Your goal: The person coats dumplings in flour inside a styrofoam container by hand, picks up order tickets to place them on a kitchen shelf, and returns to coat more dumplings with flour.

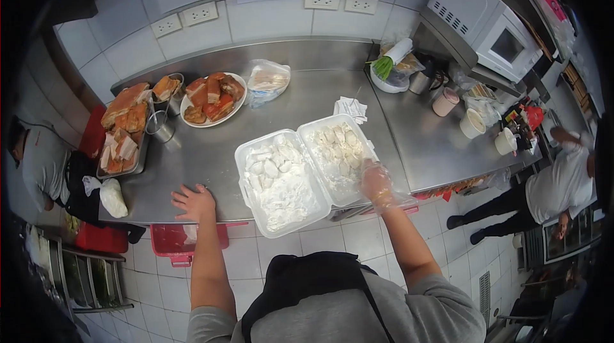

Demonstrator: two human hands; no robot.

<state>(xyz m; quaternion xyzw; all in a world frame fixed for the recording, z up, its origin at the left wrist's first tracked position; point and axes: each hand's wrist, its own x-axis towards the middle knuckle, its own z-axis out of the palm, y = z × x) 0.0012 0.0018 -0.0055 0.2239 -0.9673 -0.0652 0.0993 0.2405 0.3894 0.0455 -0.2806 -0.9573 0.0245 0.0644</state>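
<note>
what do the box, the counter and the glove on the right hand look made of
Box: probably plastic foam; smooth white, with thick, rounded walls.
Counter: metal, likely stainless steel; grey satin sheen with soft reflections.
Glove: apparently thin clear plastic; skin shows through and its cuff flares loosely.

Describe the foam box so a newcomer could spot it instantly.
Find the steel counter, then the gloved right hand at its front edge. Beside that hand lies the white foam box, opened out. Unlike the round plate nearby, it has two squarish halves holding white-dusted pieces.
</note>
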